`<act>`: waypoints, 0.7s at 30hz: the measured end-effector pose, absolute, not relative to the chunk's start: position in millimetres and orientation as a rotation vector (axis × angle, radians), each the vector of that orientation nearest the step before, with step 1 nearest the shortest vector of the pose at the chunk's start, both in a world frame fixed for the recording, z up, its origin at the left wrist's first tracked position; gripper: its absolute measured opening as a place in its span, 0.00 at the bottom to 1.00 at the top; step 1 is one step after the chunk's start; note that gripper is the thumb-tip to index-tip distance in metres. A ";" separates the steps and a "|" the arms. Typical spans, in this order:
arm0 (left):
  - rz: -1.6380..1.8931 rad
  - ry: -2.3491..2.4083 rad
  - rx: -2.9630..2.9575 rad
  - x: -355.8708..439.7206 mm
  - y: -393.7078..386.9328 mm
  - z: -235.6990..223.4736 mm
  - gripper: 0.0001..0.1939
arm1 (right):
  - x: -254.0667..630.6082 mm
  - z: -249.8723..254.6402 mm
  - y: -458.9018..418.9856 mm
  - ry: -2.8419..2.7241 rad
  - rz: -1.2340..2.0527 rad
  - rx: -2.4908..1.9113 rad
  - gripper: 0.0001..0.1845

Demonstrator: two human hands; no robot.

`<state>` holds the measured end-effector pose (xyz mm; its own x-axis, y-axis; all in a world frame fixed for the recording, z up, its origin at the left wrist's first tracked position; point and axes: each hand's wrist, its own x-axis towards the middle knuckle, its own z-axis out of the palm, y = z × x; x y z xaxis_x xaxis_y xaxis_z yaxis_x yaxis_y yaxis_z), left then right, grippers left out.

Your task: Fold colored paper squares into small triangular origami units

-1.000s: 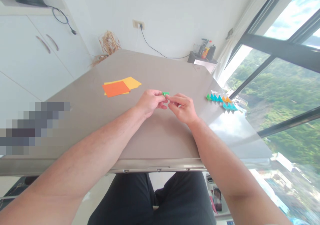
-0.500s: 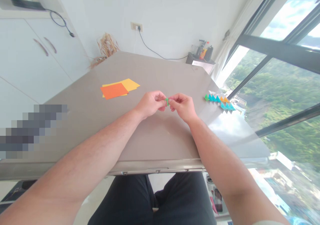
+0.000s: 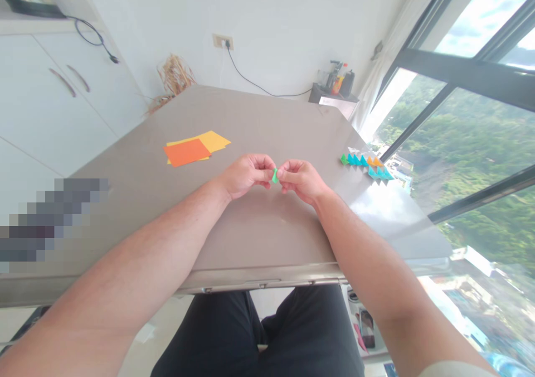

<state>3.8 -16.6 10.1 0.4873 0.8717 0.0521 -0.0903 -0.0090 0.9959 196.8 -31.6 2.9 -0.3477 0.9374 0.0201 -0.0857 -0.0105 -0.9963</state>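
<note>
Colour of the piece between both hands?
Bright green; the piece shows best in the head view.

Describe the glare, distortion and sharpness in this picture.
Head view: daylight enters through the window at right, with whitish glare on the tabletop; head view: wide-angle stretching enlarges the forearms toward the lower corners; head view: the green folded paper, between left hand and right hand, looks soft, its creases indistinct.

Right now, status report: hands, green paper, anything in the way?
Left hand and right hand pinching folded green paper. Orange paper sheet lying apart, to the left. No obstruction visible around the hands.
</note>
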 end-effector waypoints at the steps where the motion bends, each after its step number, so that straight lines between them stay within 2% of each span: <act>1: 0.872 0.743 1.362 3.4 -17.1 10.5 0.14 | 197.0 3.1 -31.8 -1.394 1.513 -0.950 0.20; 21: 0.834 0.566 1.315 4.0 -14.8 2.9 0.13 | 193.8 5.4 -35.4 -1.328 1.562 -0.890 0.19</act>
<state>4.0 -14.8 2.9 0.5982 0.7959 0.0931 -0.2069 0.0411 0.9775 193.8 -35.4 5.4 -0.3601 0.9327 0.0179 -0.1675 -0.0458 -0.9848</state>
